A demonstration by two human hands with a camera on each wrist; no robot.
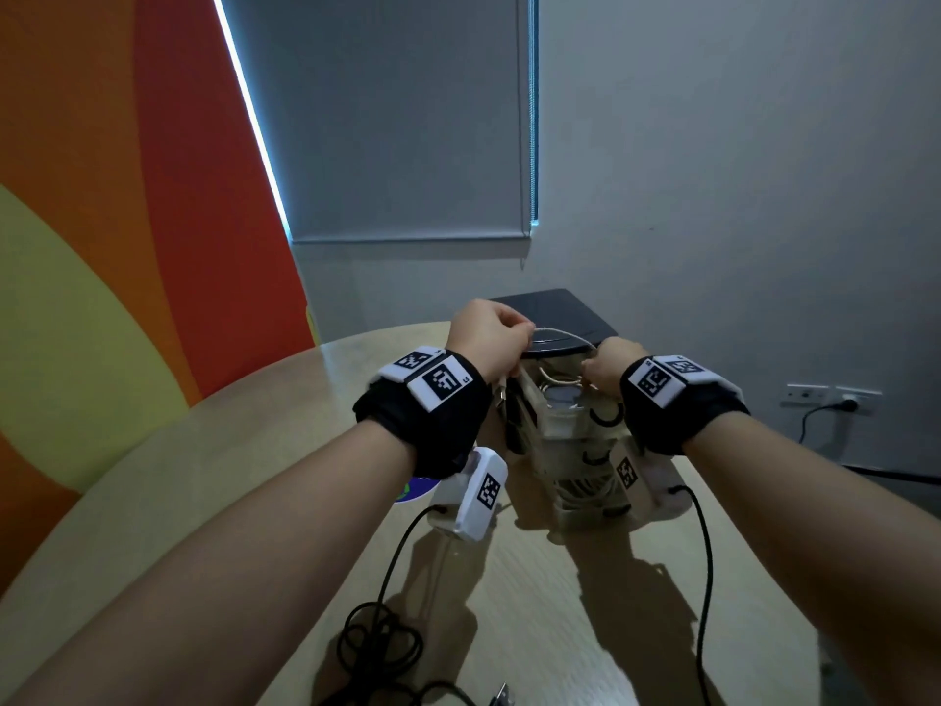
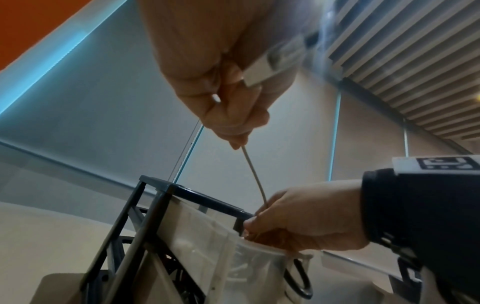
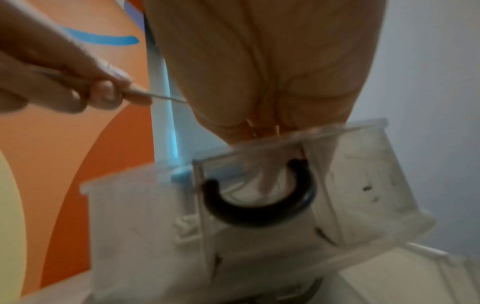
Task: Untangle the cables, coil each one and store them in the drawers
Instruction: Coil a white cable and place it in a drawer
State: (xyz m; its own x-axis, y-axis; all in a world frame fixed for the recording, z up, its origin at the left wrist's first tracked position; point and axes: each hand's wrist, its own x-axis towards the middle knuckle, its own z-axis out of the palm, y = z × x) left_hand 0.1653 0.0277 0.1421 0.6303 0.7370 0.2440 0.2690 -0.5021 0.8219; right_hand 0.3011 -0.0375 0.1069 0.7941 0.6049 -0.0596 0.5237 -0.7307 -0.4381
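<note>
White cable (image 2: 255, 176) runs taut between both fists: left hand (image 2: 228, 86) clenches it with its plug, right hand (image 2: 306, 218) pinches it, seemingly, just above the open clear drawer (image 3: 259, 185).

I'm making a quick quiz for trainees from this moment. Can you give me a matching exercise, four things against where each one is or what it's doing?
Things:
1. left hand
2. right hand
3. black cable
4. top drawer

Places or states:
A. lies in loose loops on the table near the person
B. pulled out, see-through, with a black curved handle
C. pinches the white cable with its plug end
D. holds the white cable down at the open drawer

Pairs: 1-C, 2-D, 3-A, 4-B
</note>
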